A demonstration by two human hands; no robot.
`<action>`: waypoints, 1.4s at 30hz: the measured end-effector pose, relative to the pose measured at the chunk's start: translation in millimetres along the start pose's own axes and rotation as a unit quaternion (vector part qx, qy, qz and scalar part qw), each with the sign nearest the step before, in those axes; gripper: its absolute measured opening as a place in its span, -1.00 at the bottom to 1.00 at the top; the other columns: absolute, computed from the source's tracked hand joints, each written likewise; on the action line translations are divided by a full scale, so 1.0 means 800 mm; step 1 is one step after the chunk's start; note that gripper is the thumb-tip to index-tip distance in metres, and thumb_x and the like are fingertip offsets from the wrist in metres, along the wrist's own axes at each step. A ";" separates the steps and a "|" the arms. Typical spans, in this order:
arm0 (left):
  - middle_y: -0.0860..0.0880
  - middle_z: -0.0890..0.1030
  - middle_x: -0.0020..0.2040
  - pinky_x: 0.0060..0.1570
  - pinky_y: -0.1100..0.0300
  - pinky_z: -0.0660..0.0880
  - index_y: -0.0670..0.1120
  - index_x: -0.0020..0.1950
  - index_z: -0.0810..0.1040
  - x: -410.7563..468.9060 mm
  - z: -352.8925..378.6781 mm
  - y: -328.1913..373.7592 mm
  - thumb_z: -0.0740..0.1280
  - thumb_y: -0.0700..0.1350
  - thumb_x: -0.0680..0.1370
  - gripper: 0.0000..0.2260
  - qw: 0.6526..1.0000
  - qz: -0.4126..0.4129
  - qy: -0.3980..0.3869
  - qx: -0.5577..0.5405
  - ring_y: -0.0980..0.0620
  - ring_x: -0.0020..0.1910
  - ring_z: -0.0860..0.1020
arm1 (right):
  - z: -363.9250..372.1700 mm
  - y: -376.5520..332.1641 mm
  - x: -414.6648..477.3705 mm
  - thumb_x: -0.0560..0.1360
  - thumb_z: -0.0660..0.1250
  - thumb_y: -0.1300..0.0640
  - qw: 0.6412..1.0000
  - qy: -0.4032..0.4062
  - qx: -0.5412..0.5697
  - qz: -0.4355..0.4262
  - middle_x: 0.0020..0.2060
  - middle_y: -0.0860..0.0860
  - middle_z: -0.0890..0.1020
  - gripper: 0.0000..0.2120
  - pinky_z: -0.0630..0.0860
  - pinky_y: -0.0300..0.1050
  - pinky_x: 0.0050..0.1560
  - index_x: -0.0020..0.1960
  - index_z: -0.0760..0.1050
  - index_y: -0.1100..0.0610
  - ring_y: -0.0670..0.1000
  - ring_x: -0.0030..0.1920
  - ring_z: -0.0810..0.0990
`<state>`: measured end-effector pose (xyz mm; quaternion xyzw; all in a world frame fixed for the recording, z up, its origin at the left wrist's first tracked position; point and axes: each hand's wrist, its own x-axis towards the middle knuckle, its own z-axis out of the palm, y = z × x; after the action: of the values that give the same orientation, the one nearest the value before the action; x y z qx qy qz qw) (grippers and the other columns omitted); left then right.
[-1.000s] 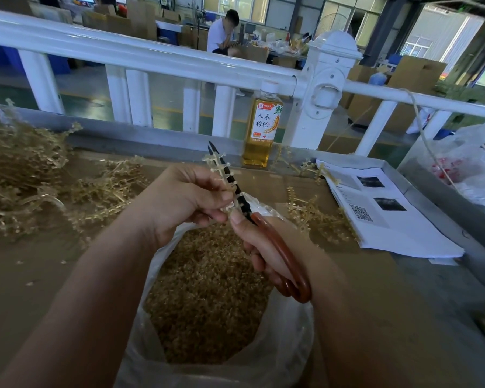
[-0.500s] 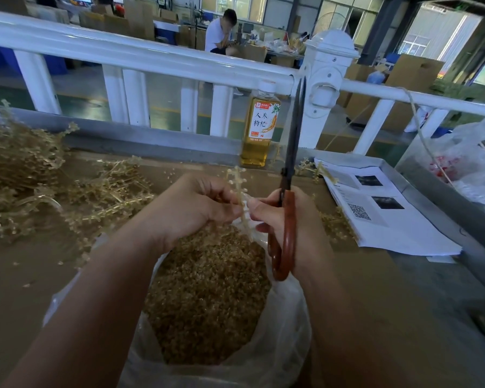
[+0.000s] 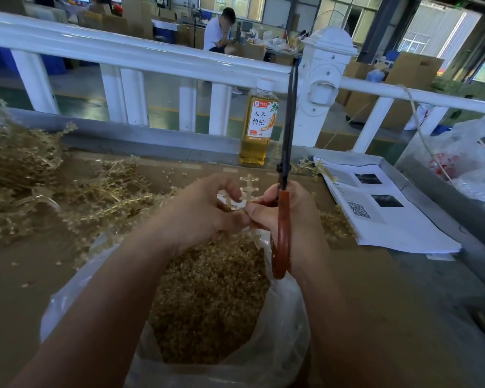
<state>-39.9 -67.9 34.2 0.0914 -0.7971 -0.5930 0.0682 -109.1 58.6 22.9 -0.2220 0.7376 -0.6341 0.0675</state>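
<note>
Trimming is the step, I judge: my left hand (image 3: 205, 211) and right hand (image 3: 304, 219) pinch the sprue (image 3: 247, 189) above the bag (image 3: 287, 331) at six o'clock, the scissors (image 3: 284, 219) gripped in my right with blades pointing to twelve, so next they need tipping down to snip.

A factory hall; stacked cardboard boxes (image 3: 415, 71); steel columns (image 3: 381, 26).

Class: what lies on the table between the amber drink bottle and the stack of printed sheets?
A few loose pale sprigs lie between bottle and sheets; in the head view, the held scissors cross in front.
</note>
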 end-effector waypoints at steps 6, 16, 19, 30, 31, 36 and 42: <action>0.07 0.49 -0.53 -0.56 0.39 0.30 -0.05 -0.13 0.65 -0.003 -0.005 0.001 0.39 -0.20 0.46 -0.93 1.000 -0.001 -0.013 0.028 0.21 -0.59 0.36 | 0.007 0.002 -0.001 0.34 0.48 0.23 0.999 0.029 -0.026 -0.022 -0.40 -0.14 0.56 -0.67 0.52 -0.24 -0.23 -0.26 0.34 -0.04 -0.20 -0.34 0.55; -0.02 0.52 -0.50 -0.53 0.35 0.43 -0.14 -0.22 0.60 -0.004 0.001 0.006 0.36 -0.24 0.49 -0.91 0.998 -0.011 0.037 0.039 0.17 -0.55 0.47 | 0.013 0.006 0.004 0.33 0.48 0.26 0.996 0.076 -0.035 -0.042 -0.43 -0.15 0.53 -0.64 0.50 -0.29 -0.22 -0.26 0.32 -0.05 -0.23 -0.37 0.53; 0.01 0.49 -0.56 -0.54 0.33 0.40 -0.14 -0.25 0.58 -0.002 0.002 0.006 0.36 -0.23 0.50 -0.88 0.996 -0.004 0.066 0.053 0.14 -0.57 0.44 | 0.014 0.006 0.001 0.35 0.48 0.21 0.996 0.075 -0.022 -0.047 -0.37 -0.09 0.54 -0.67 0.58 -0.11 -0.14 -0.25 0.33 -0.04 -0.07 -0.26 0.60; 0.01 0.49 -0.50 -0.60 0.38 0.25 -0.14 -0.33 0.51 0.002 -0.020 0.005 0.34 -0.27 0.49 -0.81 0.971 0.045 0.222 -0.071 0.21 -0.62 0.29 | -0.002 -0.019 -0.015 0.29 0.16 -0.37 0.967 -0.221 -0.047 0.119 -0.49 -0.03 0.45 -0.59 0.33 -0.19 -0.50 -0.25 0.39 -0.02 -0.06 -0.56 0.35; -0.01 0.49 -0.49 -0.60 0.38 0.24 -0.14 -0.34 0.50 0.001 -0.020 0.006 0.33 -0.28 0.49 -0.80 0.971 0.045 0.222 -0.075 0.21 -0.62 0.28 | -0.002 -0.019 -0.015 0.38 0.14 -0.35 0.959 -0.243 -0.075 0.122 -0.45 -0.03 0.45 -0.63 0.33 -0.18 -0.47 -0.25 0.37 -0.05 -0.06 -0.53 0.35; 0.06 0.48 -0.58 -0.63 0.40 0.19 -0.14 -0.34 0.48 0.000 -0.025 0.011 0.31 -0.30 0.50 -0.78 0.966 0.038 0.226 -0.119 0.22 -0.66 0.25 | -0.006 -0.021 -0.017 0.51 0.05 -0.26 0.941 -0.292 -0.101 0.138 -0.35 0.02 0.41 -0.70 0.33 -0.16 -0.38 -0.19 0.32 -0.06 -0.04 -0.40 0.33; 0.08 0.48 -0.59 -0.66 0.41 0.14 -0.10 -0.35 0.51 -0.001 -0.032 0.010 0.34 -0.28 0.48 -0.79 0.965 0.002 0.238 -0.112 0.21 -0.66 0.25 | -0.009 -0.020 -0.017 0.35 0.05 -0.34 0.927 -0.330 -0.121 0.130 -0.38 0.01 0.39 -0.65 0.32 -0.17 -0.39 -0.20 0.32 -0.07 -0.05 -0.43 0.32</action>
<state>-33.8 -88.9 49.3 0.2201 -0.6864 -0.6395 0.2672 -95.6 69.5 37.2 -0.3271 0.7671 -0.4165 0.3620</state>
